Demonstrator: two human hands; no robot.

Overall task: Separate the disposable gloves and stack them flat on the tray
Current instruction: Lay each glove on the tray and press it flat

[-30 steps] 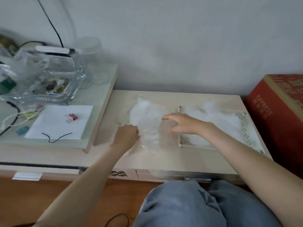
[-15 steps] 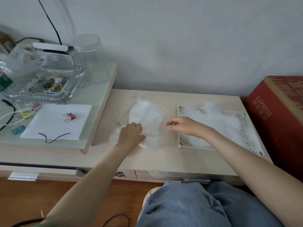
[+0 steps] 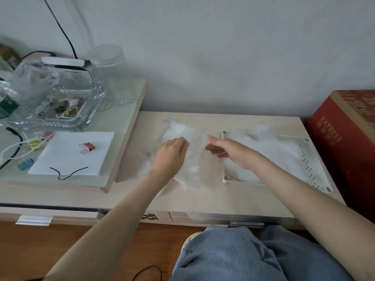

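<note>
Disposable gloves, clear thin plastic, crumpled heap [image 3: 178, 130]: on beige tabletop [image 3: 203, 199], just left of tray.
White perforated plastic tray [image 3: 310, 169]: flat on tabletop, corner posts upright.
Gloves already on tray [image 3: 269, 153]: whitish layer over tray's left and middle; perforated right strip bare.
Left hand [image 3: 171, 155]: left of tray, fingers curled down onto heap, gripping it.
Right hand [image 3: 229, 151]: above tray's left rim, fingertips pinched on sheer glove film; edges blurred.
Red cardboard box marked EXPRESS [image 3: 341, 138]: right of tray.
Pink binder clip [image 3: 87, 147]: on white paper sheet [image 3: 67, 159], well left of tray.
Clear ridged glass dish [image 3: 56, 110]: far left of tray.
</note>
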